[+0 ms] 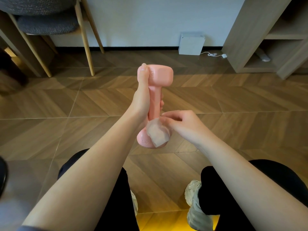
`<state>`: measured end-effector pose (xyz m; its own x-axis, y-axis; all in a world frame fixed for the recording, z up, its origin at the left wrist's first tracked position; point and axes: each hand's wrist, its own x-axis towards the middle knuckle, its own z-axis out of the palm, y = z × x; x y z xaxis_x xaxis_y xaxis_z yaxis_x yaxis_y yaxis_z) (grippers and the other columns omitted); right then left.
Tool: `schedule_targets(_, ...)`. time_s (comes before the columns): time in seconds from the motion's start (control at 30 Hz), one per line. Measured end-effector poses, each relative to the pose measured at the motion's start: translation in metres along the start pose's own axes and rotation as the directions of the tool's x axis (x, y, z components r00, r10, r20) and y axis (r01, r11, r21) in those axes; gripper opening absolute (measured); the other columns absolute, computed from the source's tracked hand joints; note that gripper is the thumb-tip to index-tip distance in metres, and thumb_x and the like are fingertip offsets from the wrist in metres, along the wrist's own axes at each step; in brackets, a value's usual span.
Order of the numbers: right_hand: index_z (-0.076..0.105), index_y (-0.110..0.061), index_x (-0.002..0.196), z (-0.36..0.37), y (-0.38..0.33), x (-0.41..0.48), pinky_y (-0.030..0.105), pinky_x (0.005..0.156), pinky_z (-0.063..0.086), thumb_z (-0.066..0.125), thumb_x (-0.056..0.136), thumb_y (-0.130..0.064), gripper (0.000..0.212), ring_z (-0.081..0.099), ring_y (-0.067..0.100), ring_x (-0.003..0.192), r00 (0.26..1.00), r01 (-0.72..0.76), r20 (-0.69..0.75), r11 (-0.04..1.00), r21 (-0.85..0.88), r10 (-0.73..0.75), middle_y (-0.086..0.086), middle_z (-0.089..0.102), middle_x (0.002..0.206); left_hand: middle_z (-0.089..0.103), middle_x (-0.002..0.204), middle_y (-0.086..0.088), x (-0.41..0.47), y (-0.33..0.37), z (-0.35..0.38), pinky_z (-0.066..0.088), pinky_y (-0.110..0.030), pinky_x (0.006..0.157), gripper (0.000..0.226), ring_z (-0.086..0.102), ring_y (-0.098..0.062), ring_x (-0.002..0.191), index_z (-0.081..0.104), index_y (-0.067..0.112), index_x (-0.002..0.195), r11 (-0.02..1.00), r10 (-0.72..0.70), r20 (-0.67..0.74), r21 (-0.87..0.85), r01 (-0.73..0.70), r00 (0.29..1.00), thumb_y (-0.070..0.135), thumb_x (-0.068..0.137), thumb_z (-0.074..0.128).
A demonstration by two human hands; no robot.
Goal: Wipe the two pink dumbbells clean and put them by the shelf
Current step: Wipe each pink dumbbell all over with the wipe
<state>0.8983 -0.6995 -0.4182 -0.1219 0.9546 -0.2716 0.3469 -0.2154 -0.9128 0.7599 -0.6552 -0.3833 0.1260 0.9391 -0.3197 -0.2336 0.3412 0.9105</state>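
One pink dumbbell (161, 75) is held up lengthwise in front of me, above the floor. My left hand (141, 100) grips its handle, thumb stretched up onto the far head. My right hand (181, 125) pinches a thin translucent wet wipe (156, 134) and presses it against the near head of the dumbbell. The wipe covers part of that head. The second pink dumbbell is not in view.
A wooden shelf unit (246, 40) stands at the back right. A white box (191, 44) with a cable sits against the wall. Chair legs (88, 47) and a grey cushion are at the back left. My knees and shoes are below, on the wood floor.
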Motion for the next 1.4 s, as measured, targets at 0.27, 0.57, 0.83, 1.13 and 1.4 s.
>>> schedule_targets(0.27,0.076,-0.015,0.104,0.010,0.004,0.005,0.046,0.106,0.043,0.068,0.092,-0.031,0.021,0.068,0.020,0.107,0.993,-0.082,0.097,0.988,0.131,0.070,0.005,0.076,0.106,0.048,0.076,-0.008,0.006,-0.002,0.001,0.044,-0.031,0.061,0.078,0.048,-0.017,0.062,0.062,0.007,0.116,1.000,0.020,0.100,0.012,-0.022,0.995,0.072,0.095,0.024)
schedule_targets(0.57,0.073,-0.017,0.106,0.002,0.004,0.006,0.031,0.095,0.049,0.060,0.096,-0.039,0.027,0.068,0.015,0.102,0.996,-0.022,0.088,0.994,0.103,0.013,0.000,0.074,0.107,0.060,0.083,-0.014,0.007,-0.010,0.007,0.054,-0.040,0.081,0.078,0.061,-0.026,0.081,0.062,0.012,0.122,0.996,-0.057,0.132,0.075,0.048,0.990,0.073,0.095,0.023)
schedule_targets(0.83,0.068,-0.013,0.107,0.009,0.001,0.012,0.051,0.105,0.046,0.055,0.098,-0.038,0.030,0.068,0.031,0.108,0.997,0.040,-0.074,0.926,0.375,-0.013,0.013,0.074,0.108,0.070,0.111,-0.009,-0.001,-0.011,0.004,0.049,-0.034,0.098,0.062,0.067,-0.020,0.105,0.067,0.016,0.110,0.937,-0.090,0.187,0.348,0.020,0.978,0.065,0.099,0.029)
schedule_targets(1.13,0.062,-0.004,0.106,-0.011,-0.021,0.015,0.038,0.085,0.053,0.048,0.103,-0.019,0.021,0.066,0.019,0.082,0.969,0.096,-0.202,0.530,0.842,0.145,0.009,0.067,0.090,0.066,0.119,-0.006,0.004,-0.022,-0.017,0.051,-0.041,0.090,0.071,0.064,-0.021,0.103,0.061,0.014,0.119,0.873,-0.334,0.081,0.403,0.275,0.939,0.075,0.089,0.042)
schedule_targets(1.4,0.053,-0.008,0.132,-0.039,-0.034,0.017,0.048,0.100,0.045,0.041,0.105,-0.015,0.030,0.069,0.020,0.099,0.957,0.251,-0.284,0.322,0.913,0.060,0.008,0.071,0.106,0.064,0.119,-0.024,0.000,-0.025,-0.002,0.059,-0.054,0.071,0.085,0.067,-0.040,0.104,0.055,0.008,0.132,0.881,-0.450,0.260,-0.028,0.473,0.854,0.064,0.069,0.068)
